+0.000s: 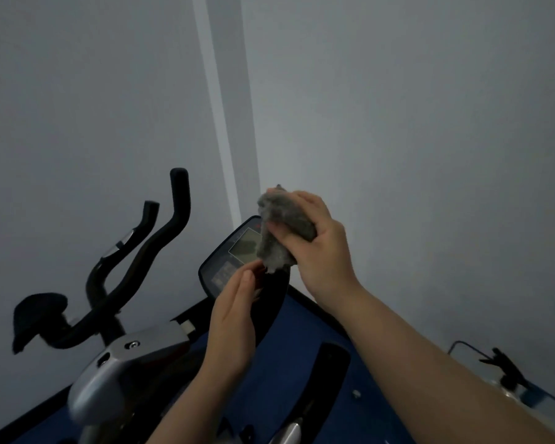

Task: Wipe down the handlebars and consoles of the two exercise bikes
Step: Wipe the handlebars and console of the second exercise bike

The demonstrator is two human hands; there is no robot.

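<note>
The left hand (234, 318) was open, its fingers (253, 272) touching the lower tip of a fuzzy grey cloth (277, 232). The right hand (314, 248) clenched that bunched cloth. Just behind the fingers sat the dark oval console (228, 261); black curved handlebars (161, 238) rose well left.

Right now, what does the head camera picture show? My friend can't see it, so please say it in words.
A person's right hand clutches a crumpled grey cloth over an exercise bike's console, while the open left hand reaches toward the cloth's lower end. To the left, a second bike's black handlebars rise against a plain grey wall.
</note>
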